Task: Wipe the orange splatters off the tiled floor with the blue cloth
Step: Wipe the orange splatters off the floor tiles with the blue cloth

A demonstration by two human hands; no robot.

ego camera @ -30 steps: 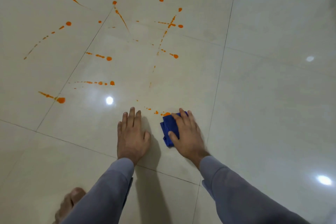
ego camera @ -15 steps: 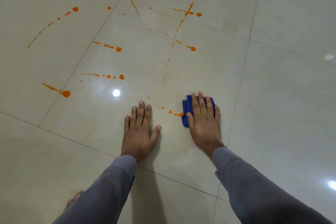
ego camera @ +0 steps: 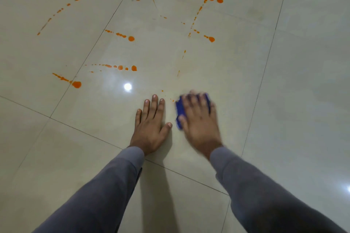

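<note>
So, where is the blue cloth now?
The blue cloth lies on the floor under the right hand, beside the left hand.

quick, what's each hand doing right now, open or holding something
Left hand: open, flat on the tiled floor, holding nothing.
Right hand: open, fingers straight, pressing the blue cloth to the floor; motion-blurred.

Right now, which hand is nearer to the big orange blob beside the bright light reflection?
Left. The left hand lies flat on the tile, below and right of the blob. The right hand, pressing the blue cloth, is farther right.
</note>
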